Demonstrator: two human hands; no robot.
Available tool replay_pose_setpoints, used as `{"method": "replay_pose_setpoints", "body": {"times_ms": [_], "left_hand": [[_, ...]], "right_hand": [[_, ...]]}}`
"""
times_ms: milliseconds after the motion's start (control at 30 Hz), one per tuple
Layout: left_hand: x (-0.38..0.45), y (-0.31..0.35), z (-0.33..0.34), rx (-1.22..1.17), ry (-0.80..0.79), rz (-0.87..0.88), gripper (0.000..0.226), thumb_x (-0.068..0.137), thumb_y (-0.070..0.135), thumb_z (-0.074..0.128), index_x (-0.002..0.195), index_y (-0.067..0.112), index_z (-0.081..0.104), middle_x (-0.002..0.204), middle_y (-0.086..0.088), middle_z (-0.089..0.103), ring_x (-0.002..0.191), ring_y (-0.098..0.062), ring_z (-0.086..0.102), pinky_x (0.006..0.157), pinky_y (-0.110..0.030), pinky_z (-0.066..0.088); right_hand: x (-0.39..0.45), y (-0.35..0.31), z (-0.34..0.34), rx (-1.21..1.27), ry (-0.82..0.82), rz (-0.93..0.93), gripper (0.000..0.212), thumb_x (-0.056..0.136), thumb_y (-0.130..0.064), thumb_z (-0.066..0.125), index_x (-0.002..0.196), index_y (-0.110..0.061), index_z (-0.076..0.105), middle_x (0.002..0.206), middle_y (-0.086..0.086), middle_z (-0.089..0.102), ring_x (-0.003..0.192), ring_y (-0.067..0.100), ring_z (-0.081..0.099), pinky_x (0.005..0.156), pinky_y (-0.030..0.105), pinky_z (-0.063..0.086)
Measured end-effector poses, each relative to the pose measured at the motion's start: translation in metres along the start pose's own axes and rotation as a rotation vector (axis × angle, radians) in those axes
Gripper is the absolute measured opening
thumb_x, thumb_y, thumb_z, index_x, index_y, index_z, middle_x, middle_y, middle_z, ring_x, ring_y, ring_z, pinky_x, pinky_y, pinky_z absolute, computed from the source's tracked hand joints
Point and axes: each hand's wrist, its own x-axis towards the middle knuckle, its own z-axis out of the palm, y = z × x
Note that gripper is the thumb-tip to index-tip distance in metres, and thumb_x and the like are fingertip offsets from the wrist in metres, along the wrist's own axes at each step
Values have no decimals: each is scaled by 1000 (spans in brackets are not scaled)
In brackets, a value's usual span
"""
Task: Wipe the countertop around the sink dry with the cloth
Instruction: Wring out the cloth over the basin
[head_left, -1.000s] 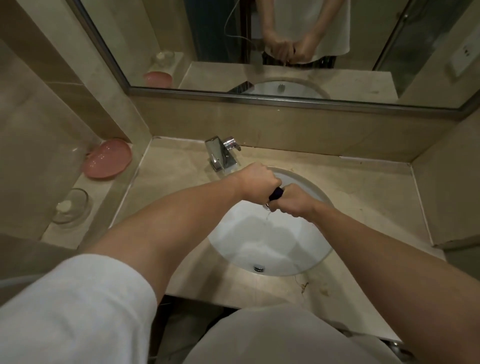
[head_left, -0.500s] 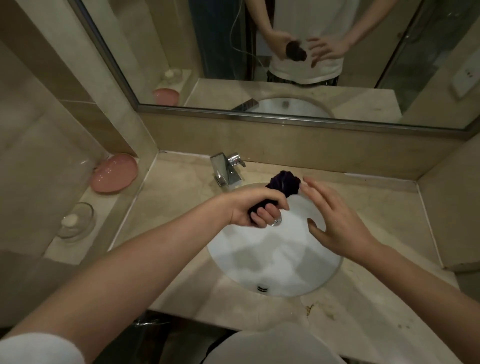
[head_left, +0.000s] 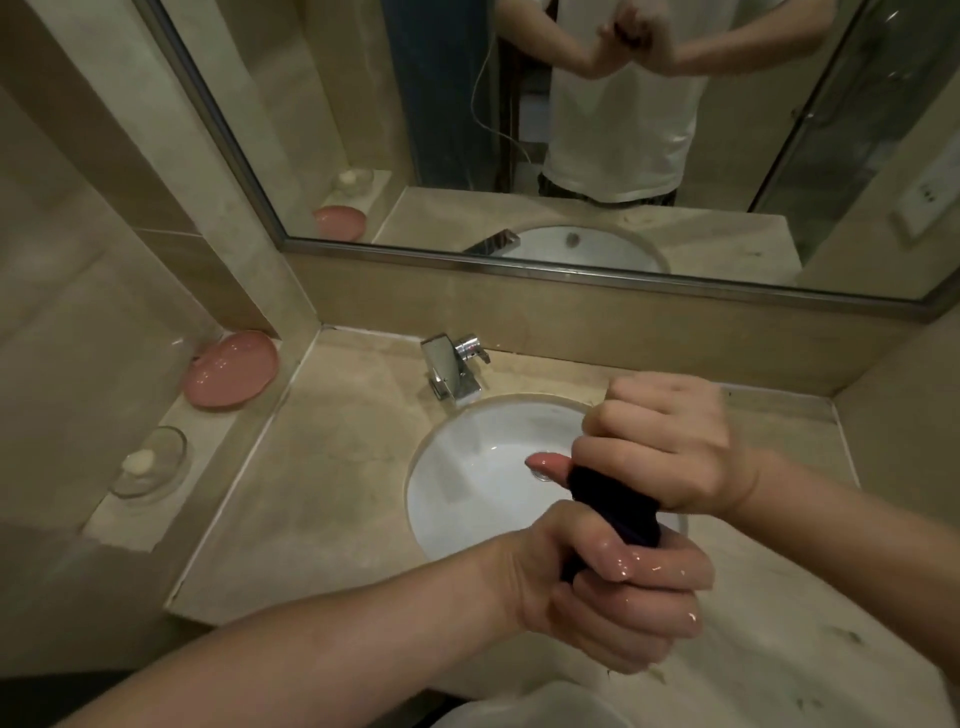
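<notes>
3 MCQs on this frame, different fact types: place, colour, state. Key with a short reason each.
1. Where are the hands holding the cloth?
A. over the sink basin
B. over the side ledge
C. against the mirror

2. What colour is the dish leaning in the ledge corner?
A. blue
B. pink
C. black

3. How is the cloth held?
A. spread flat on the countertop
B. draped on the faucet
C. bunched and gripped by both hands

Key:
1 A: the left hand and right hand sit above the white bowl.
2 B: it is pink.
3 C: only a dark twisted roll shows between the two fists, fingers wet.
</notes>
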Motion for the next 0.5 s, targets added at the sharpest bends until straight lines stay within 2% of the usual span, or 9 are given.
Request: {"method": "replay_pose_setpoints", "body": {"times_ms": [67,133,233,300,400,467,500], "left_hand": [[-5,4,2,110,109,-63,43,76,22,77,63,18,37,50,5,34,33,-7,24,34,-20,14],[-16,11,2,182,309,-142,44,76,22,73,62,21,31,48,9,33,35,-6,23,36,-18,17],[-24,14,-1,424,675,-271,36,83,8,53,62,20,26,44,9,32,34,-4,22,38,-20,13],[-25,15,-5,612,857,-348,37,86,5,50,60,19,27,44,6,30,35,-8,21,41,-22,10],[-25,15,-17,751,1078,-379,38,83,9,54,58,19,29,48,2,28,40,-13,19,44,-22,10],[-25,16,-27,794,1211,-362,38,82,10,57,56,20,30,50,1,28,44,-15,18,46,-24,10],[-26,16,-33,809,1265,-349,39,81,10,58,55,20,30,50,1,29,44,-15,18,46,-23,11]], "right_hand": [[5,6,-12,-49,-179,-64,31,90,-22,75,66,-11,58,57,3,42,48,20,32,47,28,23],[-1,10,-16,-106,-370,-99,26,93,-19,69,72,-14,53,58,1,41,47,19,36,46,30,26],[-14,5,-14,-191,-687,-154,22,74,-8,73,69,-14,51,54,1,44,41,20,40,40,29,31],[-21,1,-9,-235,-853,-150,27,55,-6,75,63,-13,50,48,0,43,35,20,38,39,24,22],[-32,4,5,-228,-1051,-71,36,35,-9,78,57,-14,51,40,-3,43,30,21,30,43,21,12],[-32,10,15,-245,-1136,-38,37,32,-11,80,55,-15,51,37,-4,45,32,23,24,45,20,3],[-29,11,21,-258,-1172,-35,35,38,-12,80,58,-16,52,40,-4,49,34,24,27,45,21,-1]]}}
